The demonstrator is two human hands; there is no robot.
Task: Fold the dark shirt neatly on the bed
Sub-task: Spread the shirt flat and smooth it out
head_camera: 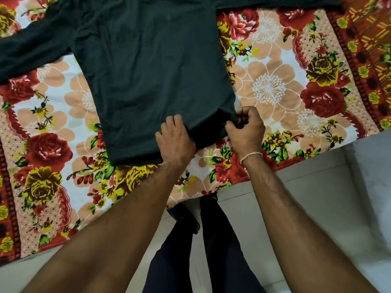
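The dark shirt [152, 66] lies spread flat on the bed, hem toward me, one long sleeve stretching to the left and the other along the top right. My left hand [175, 140] rests on the hem near its right part, fingers curled over the cloth edge. My right hand [246, 129] pinches the hem's right corner with curled fingers. A pale thread band circles my right wrist.
The bed carries a floral sheet [275, 85] of red, yellow and peach flowers. Its near edge runs diagonally from lower left to right. My legs in dark trousers [190, 240] stand on a pale tiled floor [330, 208].
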